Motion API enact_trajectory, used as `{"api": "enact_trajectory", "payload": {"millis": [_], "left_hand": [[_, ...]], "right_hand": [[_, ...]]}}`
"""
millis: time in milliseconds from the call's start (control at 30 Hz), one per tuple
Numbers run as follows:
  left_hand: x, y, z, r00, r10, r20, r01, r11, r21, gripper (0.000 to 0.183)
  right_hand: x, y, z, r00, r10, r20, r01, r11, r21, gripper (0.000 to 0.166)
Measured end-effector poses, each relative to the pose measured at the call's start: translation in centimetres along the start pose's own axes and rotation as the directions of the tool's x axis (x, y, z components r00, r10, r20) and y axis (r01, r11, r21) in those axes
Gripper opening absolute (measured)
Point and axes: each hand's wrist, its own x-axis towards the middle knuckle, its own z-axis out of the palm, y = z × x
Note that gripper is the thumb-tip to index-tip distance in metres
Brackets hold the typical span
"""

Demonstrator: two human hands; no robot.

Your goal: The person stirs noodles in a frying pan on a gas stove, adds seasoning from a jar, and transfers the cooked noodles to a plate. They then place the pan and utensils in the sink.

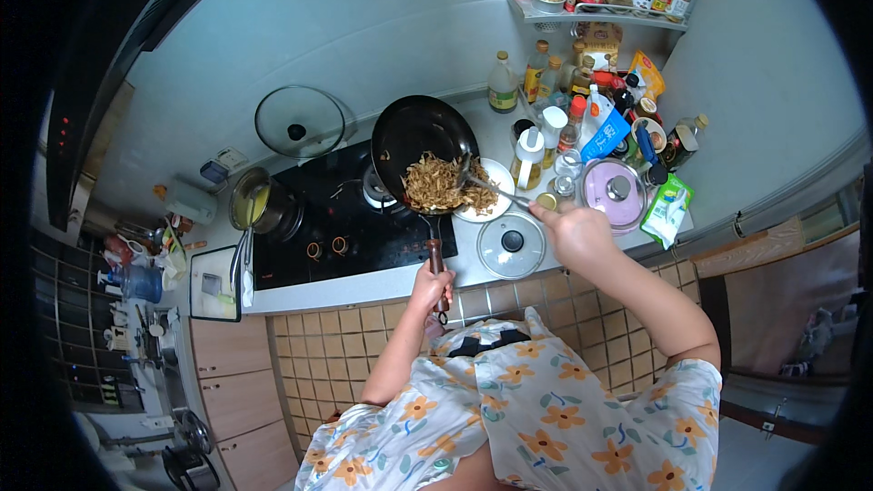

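My left hand (432, 288) grips the wooden handle (435, 259) of a black wok (416, 126), which is tilted to the right over a white plate (503, 177). Brown shredded food (433, 181) lies in the wok's lower right side, and some of it rests on the plate. In my right hand (580, 235) is the handle of a metal spatula (501, 192). Its blade reaches into the food at the wok's rim, partly hidden by the shreds.
A black cooktop (327, 218) lies under the wok, with a saucepan (249, 201) on its left. Near my right hand are a glass lid (511, 245), a pink lidded pot (614, 194) and several bottles. Another glass lid (300, 123) leans against the wall.
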Motion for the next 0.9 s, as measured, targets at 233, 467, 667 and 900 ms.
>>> {"api": "enact_trajectory", "payload": {"millis": [233,467,667,900], "left_hand": [[-0.3,0.3,0.0,1.000,-0.005,-0.013,0.005,1.000,0.010,0.014],[-0.4,-0.4,-0.7,1.000,0.011,-0.028,-0.011,1.000,-0.012,0.015],[-0.4,0.1,-0.5,0.999,-0.017,-0.035,0.017,1.000,-0.007,0.015],[-0.4,0.1,-0.5,1.000,-0.013,-0.015,0.013,1.000,0.028,0.015]], "right_hand": [[0.1,-0.6,1.6,0.999,-0.051,0.013,0.051,0.999,-0.017,0.038],[-1.3,0.2,0.1,0.997,-0.003,0.079,0.002,1.000,0.012,0.047],[-0.8,0.5,-0.3,0.998,0.052,-0.035,-0.051,0.998,0.041,0.039],[3.4,-0.5,1.9,0.999,0.041,0.010,-0.042,0.997,0.066,0.039]]}}
